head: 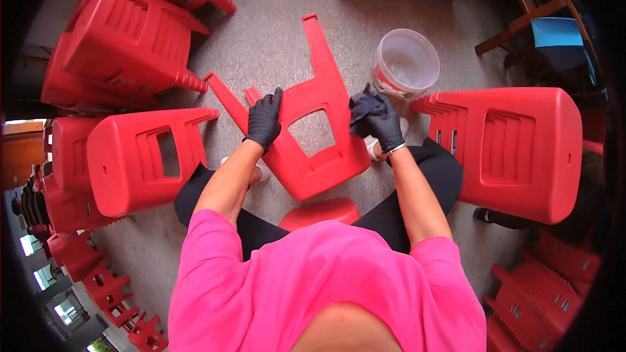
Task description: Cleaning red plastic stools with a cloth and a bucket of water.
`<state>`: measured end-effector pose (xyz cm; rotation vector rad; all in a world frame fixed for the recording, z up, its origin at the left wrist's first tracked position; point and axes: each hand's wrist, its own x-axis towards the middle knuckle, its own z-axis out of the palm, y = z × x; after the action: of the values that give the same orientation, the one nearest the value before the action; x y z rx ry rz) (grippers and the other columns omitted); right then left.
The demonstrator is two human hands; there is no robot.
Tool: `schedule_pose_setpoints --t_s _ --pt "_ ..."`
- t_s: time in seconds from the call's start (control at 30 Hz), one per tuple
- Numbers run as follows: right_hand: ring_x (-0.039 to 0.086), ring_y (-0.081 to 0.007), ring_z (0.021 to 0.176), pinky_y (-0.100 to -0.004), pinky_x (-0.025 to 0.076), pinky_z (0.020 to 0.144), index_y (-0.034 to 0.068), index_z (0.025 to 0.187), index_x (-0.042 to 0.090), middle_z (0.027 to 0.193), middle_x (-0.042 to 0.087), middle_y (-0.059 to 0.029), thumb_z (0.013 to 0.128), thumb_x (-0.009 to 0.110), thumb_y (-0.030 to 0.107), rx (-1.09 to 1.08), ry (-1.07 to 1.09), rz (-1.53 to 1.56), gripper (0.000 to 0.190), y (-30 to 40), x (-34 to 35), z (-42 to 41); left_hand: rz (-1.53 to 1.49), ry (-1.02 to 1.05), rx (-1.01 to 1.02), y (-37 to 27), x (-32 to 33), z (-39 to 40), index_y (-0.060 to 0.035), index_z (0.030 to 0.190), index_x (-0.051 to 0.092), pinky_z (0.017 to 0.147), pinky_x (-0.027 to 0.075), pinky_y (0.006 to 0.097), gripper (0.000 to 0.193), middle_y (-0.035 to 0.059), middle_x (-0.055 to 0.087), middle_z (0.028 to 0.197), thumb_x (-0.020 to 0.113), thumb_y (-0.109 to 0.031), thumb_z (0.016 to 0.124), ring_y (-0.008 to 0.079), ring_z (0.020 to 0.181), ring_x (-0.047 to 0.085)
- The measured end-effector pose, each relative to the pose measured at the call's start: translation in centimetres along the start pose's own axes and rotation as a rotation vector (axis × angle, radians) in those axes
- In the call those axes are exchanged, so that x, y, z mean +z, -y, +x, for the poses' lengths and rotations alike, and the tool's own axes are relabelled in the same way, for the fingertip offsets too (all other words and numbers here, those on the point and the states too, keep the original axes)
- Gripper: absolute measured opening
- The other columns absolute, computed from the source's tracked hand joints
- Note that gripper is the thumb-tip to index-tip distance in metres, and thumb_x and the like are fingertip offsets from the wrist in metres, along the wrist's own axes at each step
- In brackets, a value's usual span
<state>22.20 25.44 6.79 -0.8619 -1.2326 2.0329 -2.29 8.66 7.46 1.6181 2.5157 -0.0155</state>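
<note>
A red plastic stool point(337, 107) is tipped over between my knees, its legs pointing away from me and an opening in its side panel facing up. My left hand point(264, 120), in a black glove, grips the stool's left side near the leg. My right hand point(385, 127), also gloved in black, holds a bunched dark cloth point(364, 107) at the stool's right edge. Just beyond that hand stands a translucent plastic bucket point(384, 79) with a red printed side. Its contents are hard to make out.
Red stools stand close by my left knee point(122, 166) and right knee point(562, 156). More stacked stools point(98, 54) fill the far left. Wooden furniture point(518, 19) is at the far right, near a blue item point(557, 32). Another red seat point(318, 212) shows beneath me.
</note>
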Motion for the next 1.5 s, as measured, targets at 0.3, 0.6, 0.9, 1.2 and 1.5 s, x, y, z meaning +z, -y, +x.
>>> schedule_pose_setpoints --t_s 0.3,0.6,0.9,1.2,1.5 --pt "0.046 -0.0374 0.120 -0.0418 0.041 0.098 0.015 0.122 0.054 0.133 0.043 -0.0204 0.065 0.078 0.023 -0.309 0.229 -0.946 0.063 -7.3 0.1 1.5 -0.259 -0.146 -0.100 0.0 2.4 0.3 -0.0069 0.121 0.050 0.082 0.042 0.0439 0.057 0.0121 0.057 0.101 0.058 -0.046 0.080 0.0295 0.098 0.053" --pt "0.035 -0.0428 0.125 -0.0478 0.031 0.103 0.017 0.125 0.052 0.137 0.034 -0.0213 0.066 0.069 0.017 -0.510 0.037 -1.121 0.061 -5.5 5.7 3.2 -0.076 -0.247 -0.162 0.7 3.7 -0.6 -0.0093 0.111 0.055 0.082 0.036 0.0417 0.050 0.0092 0.057 0.098 0.049 -0.051 0.084 0.0264 0.092 0.052" --pt "0.048 -0.0376 0.116 -0.0429 0.042 0.096 0.022 0.116 0.058 0.133 0.043 -0.0171 0.074 0.063 0.021 -0.506 -0.044 -1.173 0.043 -2.2 11.9 19.5 -0.104 -0.233 -0.189 0.4 3.6 -0.4 -0.0103 0.108 0.056 0.082 0.036 0.0423 0.047 0.0095 0.056 0.095 0.051 -0.050 0.083 0.0267 0.092 0.053" --pt "0.049 -0.0438 0.110 -0.0467 0.045 0.088 0.011 0.108 0.059 0.119 0.050 -0.0231 0.072 0.070 0.022 -0.368 0.252 -1.174 0.040 -2.4 5.3 3.1 -0.124 -0.203 -0.190 0.2 2.7 0.0 -0.0097 0.100 0.056 0.077 0.038 0.0417 0.044 0.0092 0.057 0.092 0.052 -0.049 0.081 0.0268 0.089 0.053" --pt "0.053 -0.0382 0.102 -0.0471 0.045 0.085 0.010 0.098 0.057 0.105 0.056 -0.0179 0.064 0.071 0.018 -0.622 0.020 -1.184 0.037 -4.4 5.2 7.1 -0.130 -0.236 -0.175 0.0 3.0 -0.1 -0.0093 0.099 0.055 0.079 0.037 0.0416 0.043 0.0096 0.056 0.091 0.052 -0.048 0.081 0.0272 0.089 0.053"
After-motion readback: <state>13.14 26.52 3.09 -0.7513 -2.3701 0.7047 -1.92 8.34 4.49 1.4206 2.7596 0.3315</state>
